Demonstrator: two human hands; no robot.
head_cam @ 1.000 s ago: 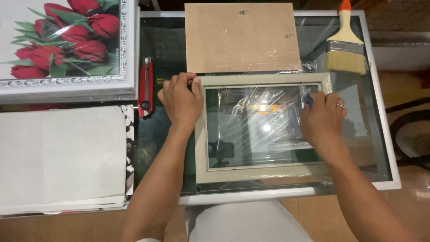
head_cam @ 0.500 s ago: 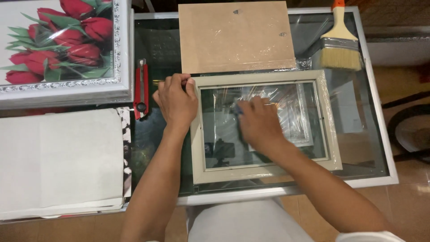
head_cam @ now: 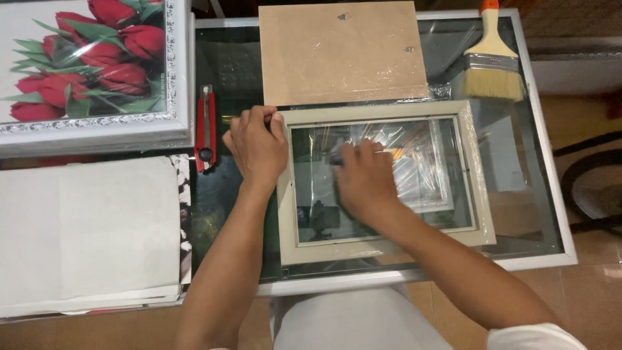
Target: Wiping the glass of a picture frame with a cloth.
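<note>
Flanking frame point(head_cam: 383, 178), cutter point(head_cam: 206, 128), board point(head_cam: 340, 52), brush point(head_cam: 494, 59)

- Your left hand point(head_cam: 258, 144) rests on the left top corner of the cream wooden picture frame point(head_cam: 383, 178) lying on the glass-topped table point(head_cam: 544, 214).
- Your right hand point(head_cam: 363, 181) lies on its pane.
- Behind the frame lies the brown fibreboard backing panel point(head_cam: 340, 52); left of your left hand, the red utility knife point(head_cam: 206, 128).

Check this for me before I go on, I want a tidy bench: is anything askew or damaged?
The cream picture frame lies slightly skewed to the glass table edge, its clear film wrinkled. No visible damage.
</note>
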